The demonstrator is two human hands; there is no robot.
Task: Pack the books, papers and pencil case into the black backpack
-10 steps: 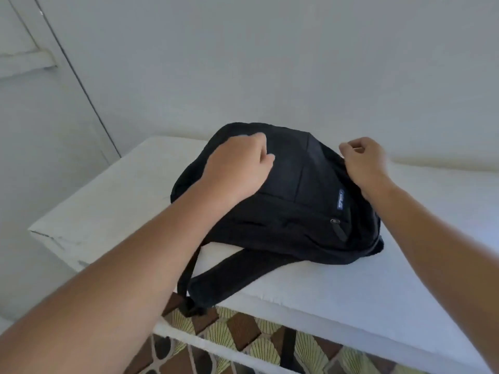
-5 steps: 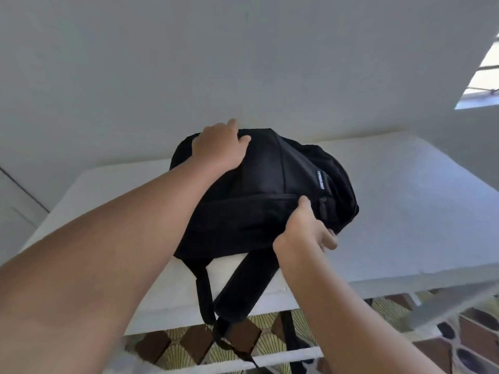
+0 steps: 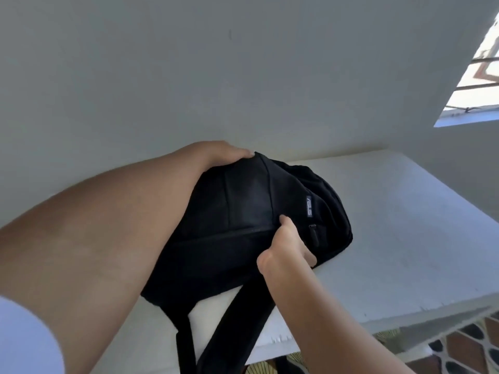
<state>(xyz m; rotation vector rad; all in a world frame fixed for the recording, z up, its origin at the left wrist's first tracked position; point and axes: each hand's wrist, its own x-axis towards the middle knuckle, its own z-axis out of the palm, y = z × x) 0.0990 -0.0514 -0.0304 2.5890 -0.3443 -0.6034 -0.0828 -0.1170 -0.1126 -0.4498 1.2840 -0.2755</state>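
The black backpack (image 3: 243, 206) lies on the white table (image 3: 405, 238), its front pocket zipper and a small grey label facing up. My left hand (image 3: 221, 153) grips the bag's far top edge, fingers curled over the fabric. At the front pocket seam my right hand (image 3: 286, 244) pinches the fabric near the zipper line. Two black straps (image 3: 235, 333) hang over the table's front edge. No books, papers or pencil case are in view.
A white wall stands right behind the table. A window (image 3: 475, 76) with bars is at the upper right. Patterned floor tiles (image 3: 464, 346) show below the table's front edge.
My left hand has slid further over the bag's far top edge and the bag is tilted up. My right hand stays at the front pocket seam. The view has moved closer.
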